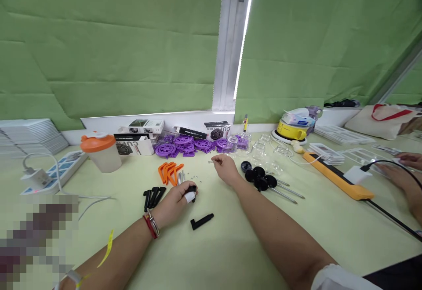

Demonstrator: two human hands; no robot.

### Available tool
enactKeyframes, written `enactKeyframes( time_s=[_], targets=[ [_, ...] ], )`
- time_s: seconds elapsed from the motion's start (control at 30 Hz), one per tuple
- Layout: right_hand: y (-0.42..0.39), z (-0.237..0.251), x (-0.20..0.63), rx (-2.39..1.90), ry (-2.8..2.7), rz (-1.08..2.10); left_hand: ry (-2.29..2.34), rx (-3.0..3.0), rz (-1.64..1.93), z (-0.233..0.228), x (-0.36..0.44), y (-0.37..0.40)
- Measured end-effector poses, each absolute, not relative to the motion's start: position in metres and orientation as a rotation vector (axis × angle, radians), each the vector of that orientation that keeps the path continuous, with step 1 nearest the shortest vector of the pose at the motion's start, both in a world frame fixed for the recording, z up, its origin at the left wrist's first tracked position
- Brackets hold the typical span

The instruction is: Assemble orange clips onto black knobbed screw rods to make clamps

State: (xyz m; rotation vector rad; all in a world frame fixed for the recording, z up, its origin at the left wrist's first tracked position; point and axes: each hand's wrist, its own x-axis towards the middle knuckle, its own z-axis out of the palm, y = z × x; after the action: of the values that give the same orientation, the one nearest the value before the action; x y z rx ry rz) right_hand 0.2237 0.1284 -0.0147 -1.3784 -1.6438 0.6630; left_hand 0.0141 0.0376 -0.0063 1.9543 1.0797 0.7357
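Observation:
My left hand (pixel 176 202), with white tape or bandage on a finger, is closed around a black plastic part (pixel 193 189). My right hand (pixel 226 170) reaches further out, fingertips pinched together at the table beside some tiny clear or metal pieces (pixel 210 162). Whatever is between those fingertips is too small to make out. An L-shaped black plastic piece (pixel 202 222) lies alone in front of my hands. Similar black pieces (pixel 154 197) lie in a row left of my left hand. Just beyond it are orange bent plastic parts (pixel 169 172) and thin metal rods (pixel 181 177).
Purple plastic wheel-like parts (pixel 183 143) are heaped at the back by printed boxes (pixel 133 145). Clear cups (pixel 259 150) and black discs with metal shafts (pixel 260 178) lie right. An orange-lidded cup (pixel 100 151) stands left. A yellow power strip (pixel 338 175) separates another person's hands (pixel 400 173).

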Motion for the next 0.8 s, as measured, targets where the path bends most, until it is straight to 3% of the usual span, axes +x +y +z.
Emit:
enactKeyframes(
  time_s=[0.17, 0.3, 0.8],
  targets=[
    [0.113, -0.004, 0.210, -1.024, -1.464, 1.295, 1.063, 1.965, 0.743, -0.006, 0.014, 0.037],
    [0.104, 0.001, 0.207, -0.868, -1.520, 1.485, 1.070, 1.967, 0.753, -0.005, 0.014, 0.036],
    [0.092, 0.010, 0.207, -0.780, -1.673, 1.510, 1.064, 1.980, 0.758, -0.004, 0.015, 0.035]
  ],
)
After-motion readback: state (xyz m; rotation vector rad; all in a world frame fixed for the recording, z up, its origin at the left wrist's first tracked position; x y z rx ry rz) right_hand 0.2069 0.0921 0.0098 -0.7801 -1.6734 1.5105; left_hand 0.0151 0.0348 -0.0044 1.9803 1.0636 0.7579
